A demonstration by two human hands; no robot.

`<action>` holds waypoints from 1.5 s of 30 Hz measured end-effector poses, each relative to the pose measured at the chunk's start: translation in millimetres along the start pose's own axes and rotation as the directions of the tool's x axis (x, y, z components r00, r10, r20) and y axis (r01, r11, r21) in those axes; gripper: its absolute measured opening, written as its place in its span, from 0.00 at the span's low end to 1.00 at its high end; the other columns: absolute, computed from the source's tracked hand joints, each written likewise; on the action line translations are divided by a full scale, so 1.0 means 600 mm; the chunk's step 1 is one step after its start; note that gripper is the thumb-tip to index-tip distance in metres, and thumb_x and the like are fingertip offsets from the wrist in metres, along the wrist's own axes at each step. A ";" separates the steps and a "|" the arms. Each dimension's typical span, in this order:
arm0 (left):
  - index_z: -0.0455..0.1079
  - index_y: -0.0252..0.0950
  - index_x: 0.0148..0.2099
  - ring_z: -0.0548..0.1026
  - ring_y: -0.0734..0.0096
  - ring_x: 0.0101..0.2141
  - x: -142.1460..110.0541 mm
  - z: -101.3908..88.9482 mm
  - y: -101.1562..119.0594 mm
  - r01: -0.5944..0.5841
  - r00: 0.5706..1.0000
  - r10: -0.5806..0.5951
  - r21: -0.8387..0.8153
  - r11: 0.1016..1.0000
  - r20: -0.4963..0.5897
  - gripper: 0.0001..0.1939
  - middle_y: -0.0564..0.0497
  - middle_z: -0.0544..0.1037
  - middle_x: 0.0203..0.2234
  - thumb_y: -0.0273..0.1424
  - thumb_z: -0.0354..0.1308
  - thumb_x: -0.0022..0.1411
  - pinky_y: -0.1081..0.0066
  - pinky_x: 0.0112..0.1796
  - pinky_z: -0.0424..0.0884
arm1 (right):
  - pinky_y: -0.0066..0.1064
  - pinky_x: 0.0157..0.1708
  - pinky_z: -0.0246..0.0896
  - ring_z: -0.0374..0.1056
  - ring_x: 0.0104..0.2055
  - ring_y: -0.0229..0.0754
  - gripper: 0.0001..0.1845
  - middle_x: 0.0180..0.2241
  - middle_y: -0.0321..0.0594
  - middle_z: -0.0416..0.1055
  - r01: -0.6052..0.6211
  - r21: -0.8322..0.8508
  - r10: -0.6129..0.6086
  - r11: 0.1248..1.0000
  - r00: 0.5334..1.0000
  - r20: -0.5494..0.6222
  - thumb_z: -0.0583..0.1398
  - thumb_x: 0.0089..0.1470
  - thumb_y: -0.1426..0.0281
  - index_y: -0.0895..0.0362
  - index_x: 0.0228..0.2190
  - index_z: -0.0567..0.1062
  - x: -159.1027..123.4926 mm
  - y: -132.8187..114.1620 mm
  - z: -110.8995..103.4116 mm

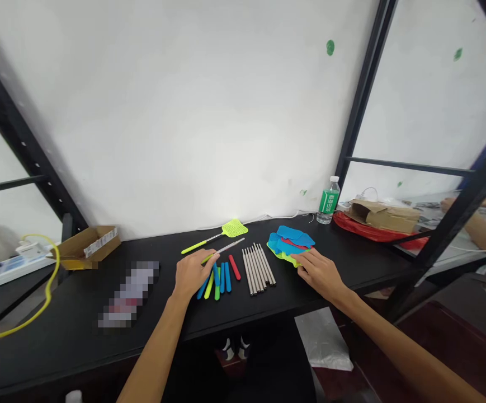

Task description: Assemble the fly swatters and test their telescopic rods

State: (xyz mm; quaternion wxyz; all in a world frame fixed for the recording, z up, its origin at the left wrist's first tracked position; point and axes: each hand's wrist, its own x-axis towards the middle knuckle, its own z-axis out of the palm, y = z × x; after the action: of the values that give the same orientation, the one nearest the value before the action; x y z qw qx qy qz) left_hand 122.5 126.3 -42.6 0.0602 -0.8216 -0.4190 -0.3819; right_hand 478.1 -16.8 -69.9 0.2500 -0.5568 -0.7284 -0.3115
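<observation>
My left hand (193, 274) is closed on a yellow-green fly swatter handle with a silver metal rod (231, 245) sticking out to the upper right. Under and beside it lie loose handles in blue (228, 277), yellow-green, green (217, 289) and red (235, 267). My right hand (320, 274) has its bent fingers at the near edge of a pile of fly swatter heads, on a yellow-green head (289, 259); the fingertips are partly hidden. Blue heads (291, 233) and a bit of red show in the pile. Between my hands lie several metal rods (258, 270) side by side.
An assembled yellow-green fly swatter (235, 228) lies behind the handles on the black table (163, 341). A water bottle (329, 200) stands at the back right near a cardboard box (383, 215). At left are an open box (95, 246) and a yellow cable (48, 288).
</observation>
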 end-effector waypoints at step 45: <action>0.78 0.46 0.45 0.80 0.66 0.39 -0.001 -0.006 -0.004 0.066 0.995 -0.063 0.042 0.997 -0.075 0.17 0.55 0.82 0.42 0.45 0.50 0.68 0.72 0.36 0.70 | 0.29 0.24 0.61 0.67 0.26 0.41 0.28 0.29 0.35 0.73 -0.386 0.898 0.621 0.210 0.762 0.182 0.59 0.55 0.56 0.56 0.53 0.65 0.221 -0.045 0.123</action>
State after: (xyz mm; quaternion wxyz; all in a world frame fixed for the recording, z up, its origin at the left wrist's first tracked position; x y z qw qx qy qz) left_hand 118.3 126.2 -40.8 0.0814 -0.7915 -0.4513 -0.4040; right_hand 416.8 118.9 -30.4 0.6731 -0.4984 -0.5187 0.1718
